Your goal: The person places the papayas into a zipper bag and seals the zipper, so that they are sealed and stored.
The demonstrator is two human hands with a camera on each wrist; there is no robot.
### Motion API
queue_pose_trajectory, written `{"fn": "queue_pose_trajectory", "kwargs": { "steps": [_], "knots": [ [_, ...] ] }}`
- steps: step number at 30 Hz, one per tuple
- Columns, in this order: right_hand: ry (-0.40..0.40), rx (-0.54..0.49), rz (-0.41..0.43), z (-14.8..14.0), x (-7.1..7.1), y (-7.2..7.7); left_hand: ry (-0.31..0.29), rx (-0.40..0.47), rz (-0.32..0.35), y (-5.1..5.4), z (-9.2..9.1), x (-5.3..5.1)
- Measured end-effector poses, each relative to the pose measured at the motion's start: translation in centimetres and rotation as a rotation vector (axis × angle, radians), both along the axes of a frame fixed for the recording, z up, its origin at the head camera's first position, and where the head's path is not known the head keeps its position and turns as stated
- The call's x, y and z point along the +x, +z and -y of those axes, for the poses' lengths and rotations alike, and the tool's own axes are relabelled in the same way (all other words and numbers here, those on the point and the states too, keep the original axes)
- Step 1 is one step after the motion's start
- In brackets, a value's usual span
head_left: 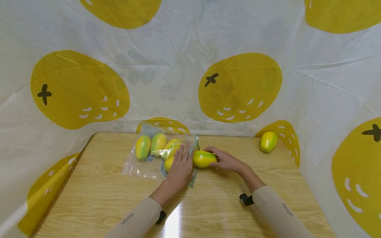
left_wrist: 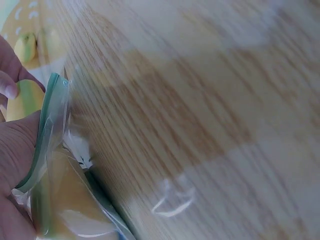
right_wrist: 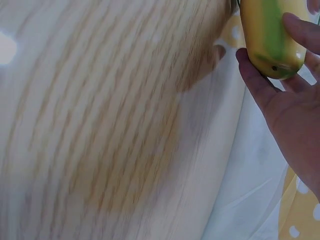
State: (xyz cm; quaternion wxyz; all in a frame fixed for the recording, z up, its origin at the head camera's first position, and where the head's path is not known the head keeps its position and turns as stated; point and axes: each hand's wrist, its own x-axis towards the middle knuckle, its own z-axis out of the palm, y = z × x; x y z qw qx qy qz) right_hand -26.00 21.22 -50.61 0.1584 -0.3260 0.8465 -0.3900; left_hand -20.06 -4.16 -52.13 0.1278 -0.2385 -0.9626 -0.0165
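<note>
reading the beige long sleeves nearest me, i get what looks like "let's slim". now the left hand lies straight-fingered across the mouth of a clear, thin plastic bag, and the right hand is grasping a glossy yellow-green mango-shaped fruit by its outer end, right at that opening. it looks stiff and smooth, probably light if moulded, liable to slip; i'd cup its broad sides. the bag should be floppy, best held by its green zip strip. four similar yellow-green fruits lie inside; bluish markings there are too small to read. farther back, a lone yellow-green fruit sits on the pale wood-grain table.
</note>
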Motion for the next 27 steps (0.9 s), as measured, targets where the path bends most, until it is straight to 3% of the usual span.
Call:
{"fn": "queue_pose_trajectory", "kwargs": {
  "steps": [7,18,27],
  "knots": [
    [0.040,0.003,0.017,1.3,0.3,-0.4,-0.006,-0.026,-0.017,0.0,0.0,0.1],
    [-0.019,-0.024,0.081,1.8,1.1,-0.4,-0.002,-0.030,-0.006,-0.2,0.1,0.1],
    [-0.005,-0.040,0.103,2.1,1.5,-0.5,0.008,-0.052,0.005,0.0,0.1,0.0]
  ]
}}
